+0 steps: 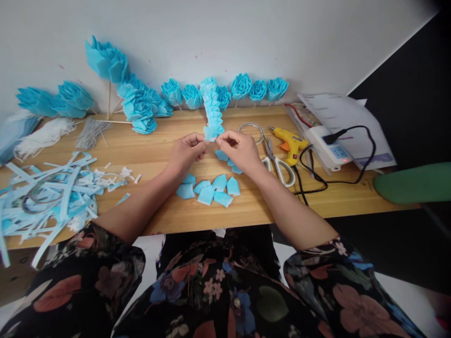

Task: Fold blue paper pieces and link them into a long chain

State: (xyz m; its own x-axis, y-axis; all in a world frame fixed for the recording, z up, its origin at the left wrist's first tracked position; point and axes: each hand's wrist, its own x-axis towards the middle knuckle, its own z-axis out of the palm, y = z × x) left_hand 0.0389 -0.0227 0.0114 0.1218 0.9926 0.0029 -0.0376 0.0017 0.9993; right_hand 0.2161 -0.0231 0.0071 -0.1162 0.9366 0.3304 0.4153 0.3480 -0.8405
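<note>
From the head camera, we're looking down at a pale wooden table point(246, 216), and right at its middle we have a light-blue column of overlapping, petal-shaped pieces point(212, 107), its far end in front of the blue ruffled flowers point(241, 86) by the wall. The left hand point(185, 152) has thumb and fingertips together, pinched at the column's near end, lower left corner; the right hand point(241, 150) clamps thumb and forefinger on the right corner of that same end. Between our forearms we see loose light-blue petal pieces point(220, 182) lying flat on the wood. Just beyond the right hand, there are white-handled scissors point(283, 171), a thin round ring point(251, 126) and a yellow glue gun point(291, 141), with a white power strip point(327, 145) farther right. Over on our left, a tangle of pale-blue and white scraps point(63, 188) covers the table's near corner.
</note>
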